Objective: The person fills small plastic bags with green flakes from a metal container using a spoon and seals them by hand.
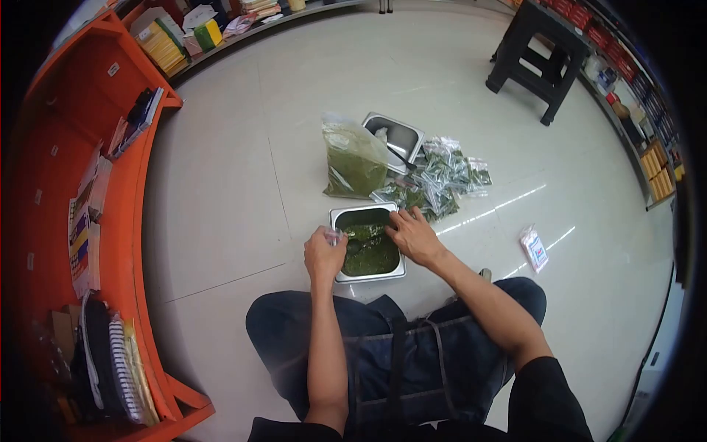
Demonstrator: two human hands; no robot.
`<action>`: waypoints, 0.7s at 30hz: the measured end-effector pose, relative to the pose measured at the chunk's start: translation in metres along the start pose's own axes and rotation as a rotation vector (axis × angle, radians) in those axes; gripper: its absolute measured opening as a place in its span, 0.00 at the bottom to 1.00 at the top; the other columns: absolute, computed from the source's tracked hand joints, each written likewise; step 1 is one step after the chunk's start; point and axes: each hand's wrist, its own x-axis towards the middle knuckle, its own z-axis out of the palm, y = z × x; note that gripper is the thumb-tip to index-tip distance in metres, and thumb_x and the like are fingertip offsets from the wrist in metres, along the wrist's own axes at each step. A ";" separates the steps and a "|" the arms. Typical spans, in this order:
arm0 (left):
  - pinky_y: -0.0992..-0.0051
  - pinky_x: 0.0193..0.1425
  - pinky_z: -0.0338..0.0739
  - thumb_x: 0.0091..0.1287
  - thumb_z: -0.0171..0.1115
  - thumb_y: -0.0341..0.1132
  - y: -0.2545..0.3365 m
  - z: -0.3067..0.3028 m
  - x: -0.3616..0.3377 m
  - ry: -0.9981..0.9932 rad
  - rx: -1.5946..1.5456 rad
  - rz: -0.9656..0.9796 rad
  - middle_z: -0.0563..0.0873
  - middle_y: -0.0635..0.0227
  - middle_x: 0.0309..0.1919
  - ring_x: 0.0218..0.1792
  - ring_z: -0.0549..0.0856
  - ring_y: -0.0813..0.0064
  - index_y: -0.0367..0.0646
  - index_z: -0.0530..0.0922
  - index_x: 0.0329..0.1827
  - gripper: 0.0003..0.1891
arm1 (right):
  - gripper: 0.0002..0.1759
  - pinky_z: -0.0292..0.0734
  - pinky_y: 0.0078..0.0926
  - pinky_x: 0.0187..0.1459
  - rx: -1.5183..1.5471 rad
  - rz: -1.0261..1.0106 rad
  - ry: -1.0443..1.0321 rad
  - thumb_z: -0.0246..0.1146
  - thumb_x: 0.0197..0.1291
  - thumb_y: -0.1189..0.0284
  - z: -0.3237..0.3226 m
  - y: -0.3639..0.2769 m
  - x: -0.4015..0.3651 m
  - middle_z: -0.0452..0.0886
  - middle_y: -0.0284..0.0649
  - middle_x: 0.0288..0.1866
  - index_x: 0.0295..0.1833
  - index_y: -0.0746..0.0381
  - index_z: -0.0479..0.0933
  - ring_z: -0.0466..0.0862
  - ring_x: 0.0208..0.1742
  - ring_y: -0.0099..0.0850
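Observation:
A steel pan (368, 278) holding crushed green herb stands on the floor before my crossed legs. At its left rim, my left hand (324, 255) is closed on a small clear plastic bag (335, 237). Over the right rim, my right hand (412, 234) is closed on what looks like a dark spoon (357, 246), its bowl end in the pan near the left hand; its handle is mostly hidden. Just behind the pan stands a large clear bag of green herb (355, 160). Small filled zip bags (442, 177) lie heaped behind my right hand.
A second steel pan (398, 132) with a black-handled utensil stands behind the large bag. A white packet (534, 249) lies at the right. An orange shelf (140, 221) edges the left side, a black stool (541, 62) stands far right, and stocked shelves line the walls.

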 end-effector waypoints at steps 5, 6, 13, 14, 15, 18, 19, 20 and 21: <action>0.62 0.49 0.82 0.58 0.74 0.40 -0.001 0.004 0.003 -0.012 -0.115 -0.033 0.90 0.55 0.37 0.41 0.90 0.57 0.37 0.83 0.39 0.15 | 0.10 0.80 0.41 0.46 0.231 0.204 0.027 0.57 0.67 0.71 -0.018 0.010 -0.004 0.78 0.50 0.50 0.42 0.66 0.80 0.81 0.54 0.42; 0.64 0.48 0.82 0.58 0.74 0.39 0.000 0.004 0.003 -0.004 -0.157 -0.020 0.90 0.54 0.36 0.40 0.90 0.58 0.37 0.84 0.39 0.15 | 0.10 0.80 0.41 0.46 0.110 0.145 0.024 0.57 0.67 0.71 -0.030 0.015 -0.006 0.79 0.48 0.48 0.41 0.66 0.80 0.83 0.52 0.42; 0.68 0.47 0.81 0.57 0.76 0.35 0.009 0.007 0.003 -0.033 -0.178 -0.018 0.90 0.58 0.36 0.39 0.88 0.66 0.35 0.83 0.41 0.15 | 0.09 0.80 0.41 0.38 -0.020 0.106 -0.080 0.56 0.65 0.71 -0.009 -0.030 -0.008 0.84 0.42 0.35 0.39 0.61 0.81 0.88 0.36 0.39; 0.69 0.46 0.81 0.57 0.76 0.33 0.007 0.008 0.003 -0.016 -0.179 -0.016 0.90 0.58 0.36 0.38 0.88 0.66 0.35 0.83 0.41 0.14 | 0.09 0.80 0.40 0.35 0.028 0.066 -0.116 0.56 0.65 0.70 -0.012 -0.036 -0.009 0.84 0.42 0.34 0.38 0.61 0.82 0.88 0.35 0.38; 0.69 0.46 0.81 0.57 0.76 0.32 0.003 0.008 0.002 0.001 -0.179 -0.020 0.90 0.59 0.37 0.38 0.88 0.67 0.35 0.83 0.41 0.14 | 0.09 0.80 0.40 0.35 0.037 0.065 -0.120 0.56 0.65 0.70 -0.021 -0.036 -0.010 0.84 0.42 0.34 0.38 0.61 0.82 0.88 0.35 0.38; 0.67 0.46 0.83 0.56 0.75 0.31 0.006 0.010 0.002 0.041 -0.234 -0.001 0.90 0.58 0.34 0.37 0.90 0.64 0.36 0.83 0.38 0.11 | 0.10 0.78 0.35 0.28 -0.134 0.099 0.032 0.58 0.61 0.72 -0.045 -0.017 -0.011 0.85 0.43 0.31 0.32 0.59 0.85 0.89 0.33 0.35; 0.67 0.46 0.83 0.56 0.75 0.31 0.006 0.011 0.002 0.040 -0.240 -0.005 0.90 0.58 0.34 0.37 0.90 0.64 0.36 0.83 0.38 0.11 | 0.10 0.78 0.35 0.28 -0.138 0.096 0.026 0.58 0.61 0.72 -0.049 -0.017 -0.013 0.85 0.43 0.31 0.32 0.59 0.85 0.89 0.33 0.35; 0.68 0.46 0.83 0.56 0.75 0.31 0.006 0.011 0.002 0.027 -0.273 0.014 0.90 0.58 0.34 0.36 0.90 0.65 0.36 0.83 0.39 0.11 | 0.10 0.78 0.36 0.29 -0.104 0.161 -0.054 0.58 0.60 0.72 -0.053 -0.018 -0.016 0.85 0.43 0.30 0.30 0.58 0.85 0.89 0.32 0.36; 0.68 0.46 0.83 0.56 0.75 0.30 0.007 0.012 0.002 0.015 -0.307 0.036 0.90 0.58 0.34 0.36 0.90 0.66 0.36 0.83 0.39 0.11 | 0.11 0.78 0.38 0.29 -0.071 0.228 -0.133 0.59 0.59 0.72 -0.056 -0.020 -0.018 0.85 0.44 0.29 0.28 0.58 0.85 0.89 0.32 0.36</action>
